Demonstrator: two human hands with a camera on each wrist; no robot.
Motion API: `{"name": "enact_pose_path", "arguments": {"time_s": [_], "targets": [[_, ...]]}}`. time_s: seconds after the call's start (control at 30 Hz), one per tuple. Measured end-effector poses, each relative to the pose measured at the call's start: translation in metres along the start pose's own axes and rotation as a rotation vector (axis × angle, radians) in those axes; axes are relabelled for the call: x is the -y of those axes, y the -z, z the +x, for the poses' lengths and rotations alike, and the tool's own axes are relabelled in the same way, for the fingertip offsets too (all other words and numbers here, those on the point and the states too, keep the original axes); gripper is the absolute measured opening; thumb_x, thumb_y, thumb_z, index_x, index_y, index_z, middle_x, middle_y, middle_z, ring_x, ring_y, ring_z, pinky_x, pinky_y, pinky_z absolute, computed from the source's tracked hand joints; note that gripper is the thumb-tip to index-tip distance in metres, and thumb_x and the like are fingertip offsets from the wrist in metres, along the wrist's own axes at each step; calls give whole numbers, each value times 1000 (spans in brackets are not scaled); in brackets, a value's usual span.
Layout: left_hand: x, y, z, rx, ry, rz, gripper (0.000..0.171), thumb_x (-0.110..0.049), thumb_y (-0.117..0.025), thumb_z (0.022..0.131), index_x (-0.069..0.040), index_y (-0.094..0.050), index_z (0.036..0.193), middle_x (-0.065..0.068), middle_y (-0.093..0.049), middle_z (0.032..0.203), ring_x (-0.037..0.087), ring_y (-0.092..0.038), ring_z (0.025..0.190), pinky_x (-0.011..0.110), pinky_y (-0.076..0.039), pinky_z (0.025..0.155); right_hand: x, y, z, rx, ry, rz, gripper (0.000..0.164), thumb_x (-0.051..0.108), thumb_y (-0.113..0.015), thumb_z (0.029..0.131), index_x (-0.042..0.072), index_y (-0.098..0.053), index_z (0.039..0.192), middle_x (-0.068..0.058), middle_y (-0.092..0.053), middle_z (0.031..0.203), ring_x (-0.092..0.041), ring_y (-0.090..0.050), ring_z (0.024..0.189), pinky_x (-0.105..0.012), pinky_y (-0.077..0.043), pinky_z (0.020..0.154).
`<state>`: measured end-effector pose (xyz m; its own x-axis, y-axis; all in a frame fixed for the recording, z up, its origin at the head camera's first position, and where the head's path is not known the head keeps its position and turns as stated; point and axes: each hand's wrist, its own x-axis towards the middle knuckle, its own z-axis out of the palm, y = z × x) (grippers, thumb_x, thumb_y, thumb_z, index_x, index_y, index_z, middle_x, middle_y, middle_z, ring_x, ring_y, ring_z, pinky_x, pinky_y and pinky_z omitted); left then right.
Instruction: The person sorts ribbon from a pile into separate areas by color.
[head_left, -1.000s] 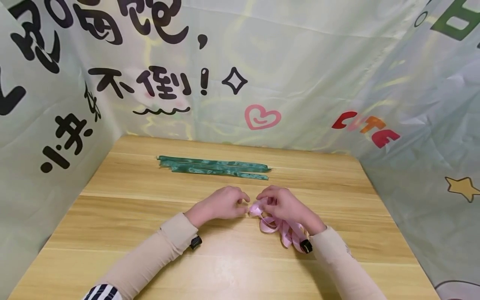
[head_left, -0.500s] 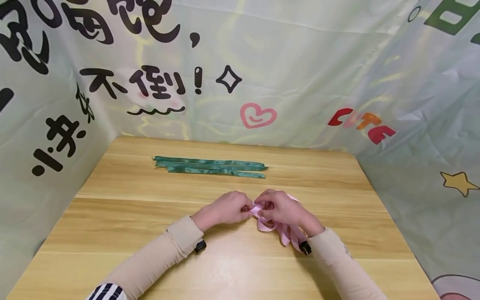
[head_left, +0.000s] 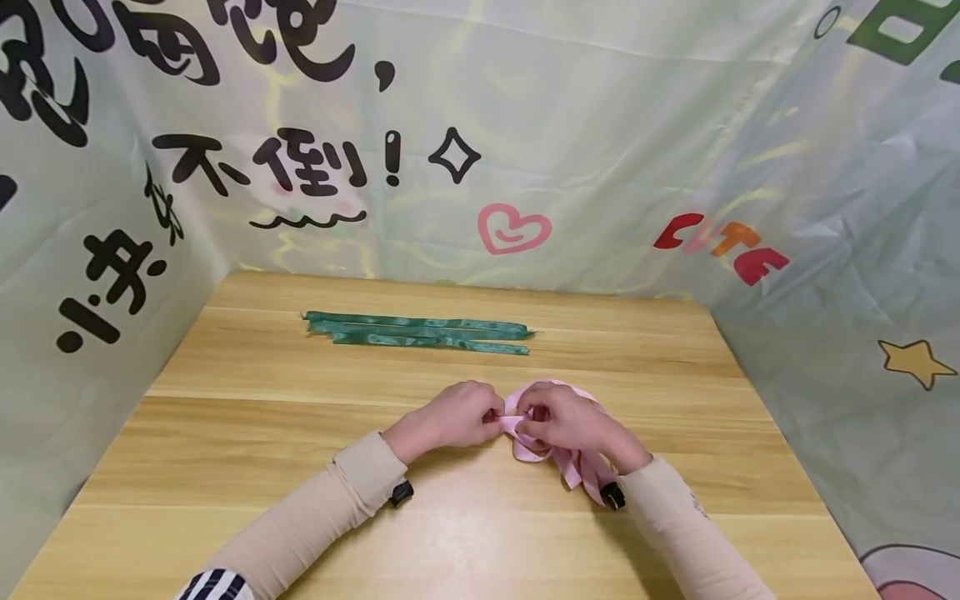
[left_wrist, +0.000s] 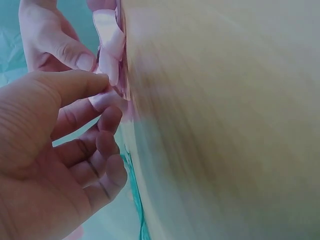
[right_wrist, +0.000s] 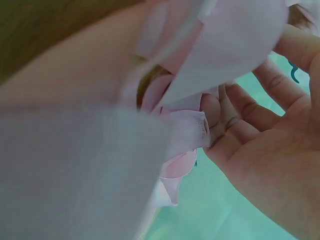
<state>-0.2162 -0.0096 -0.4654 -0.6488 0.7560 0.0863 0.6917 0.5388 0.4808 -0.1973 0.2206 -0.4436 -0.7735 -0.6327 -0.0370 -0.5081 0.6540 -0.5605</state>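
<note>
A loose heap of pink satin ribbon point(head_left: 528, 452) lies in loops near the middle of the table, partly under my right hand point(head_left: 568, 419). My left hand point(head_left: 456, 414) pinches a stretch of the ribbon between thumb and forefinger; its other fingers are loosely bent in the left wrist view. Close beside it, the thumb and fingers of my right hand grip the same ribbon, leaving a short gap between the hands. In the right wrist view pink ribbon point(right_wrist: 240, 45) loops close to the camera and hides some of the fingertips.
Several green patterned strips point(head_left: 420, 327) lie side by side behind the hands. The wooden table point(head_left: 247, 467) is bordered at the back and sides by printed cloth hangings point(head_left: 600, 142).
My left hand has closed its fingertips on the ribbon beside my right hand. A ribbon loop now shows behind my right hand. The head view has shifted slightly.
</note>
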Motion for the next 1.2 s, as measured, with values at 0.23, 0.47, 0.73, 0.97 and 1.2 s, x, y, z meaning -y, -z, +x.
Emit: {"name": "enact_pose_path", "arguments": {"time_s": [0.23, 0.47, 0.73, 0.97, 1.2], "targets": [[1, 1, -4, 12, 19, -11, 27, -21, -73, 98, -17, -63, 73, -9, -46, 63, 6, -40, 59, 21, -31, 57, -6, 4, -7, -8, -46, 13, 7, 13, -74, 96, 15, -71, 89, 5, -65, 91, -12, -58, 82, -27, -48, 75], [4, 4, -8, 36, 38, -27, 21, -22, -74, 97, -16, -68, 78, -8, -50, 65, 6, -42, 60, 22, -33, 56, -11, 9, -15, 14, -94, 97, 5, 11, -73, 96, 12, -70, 93, 1, -63, 85, -8, -56, 69, -23, -48, 62], [10, 13, -16, 57, 69, -35, 24, -21, -74, 96, -18, -65, 74, -7, -51, 66, 8, -43, 61, 23, -35, 58, -20, 16, -27, -2, -184, 135, 6, 13, -71, 99, 9, -70, 94, -1, -65, 83, -8, -57, 66, -23, -48, 59], [14, 23, -24, 65, 76, -41, 23, -19, -73, 95, -17, -65, 74, -5, -52, 72, 10, -43, 65, 25, -35, 61, -24, 21, -30, -21, -200, 112, 8, 14, -70, 101, 10, -72, 94, -1, -67, 78, -8, -58, 63, -24, -49, 59], [24, 38, -40, 70, 81, -31, 23, -12, -70, 92, -16, -62, 71, -2, -51, 76, 12, -41, 70, 28, -36, 67, -20, 32, -31, -73, -207, 47, 8, 17, -69, 101, 13, -73, 96, 4, -66, 81, -10, -57, 69, -27, -49, 67]]}}
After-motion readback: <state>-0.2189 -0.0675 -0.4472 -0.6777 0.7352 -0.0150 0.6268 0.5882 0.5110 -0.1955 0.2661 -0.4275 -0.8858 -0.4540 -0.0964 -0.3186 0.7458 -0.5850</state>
